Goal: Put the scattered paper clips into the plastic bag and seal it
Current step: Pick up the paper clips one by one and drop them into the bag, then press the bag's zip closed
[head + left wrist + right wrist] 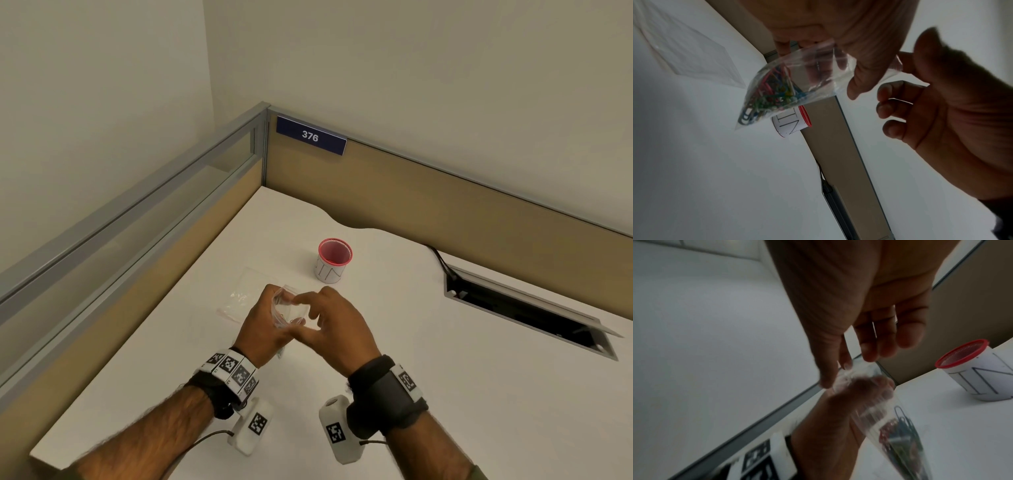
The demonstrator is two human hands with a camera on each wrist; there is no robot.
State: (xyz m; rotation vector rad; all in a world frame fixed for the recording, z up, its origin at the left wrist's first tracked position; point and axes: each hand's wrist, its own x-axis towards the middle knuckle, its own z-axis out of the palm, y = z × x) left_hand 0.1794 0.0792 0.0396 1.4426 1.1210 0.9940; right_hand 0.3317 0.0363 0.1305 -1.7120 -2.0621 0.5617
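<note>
red-rimmed cup (334,261) on desk (445,359); sign (311,135) "376"; spare bag (239,294).

Paper clips (766,95) in bag (797,78) (cup (334,260) behind)

In the head view the person's left hand (265,322) and right hand (337,323) covered most of the small clear plastic bag (286,310). The coloured paper clips (898,433) were motion-blurred in the right wrist view, and the bag's bottom ran off the frame's lower edge.

Clear plastic bag (797,78) held aloft, colourful paper clips (768,95) inside
</note>
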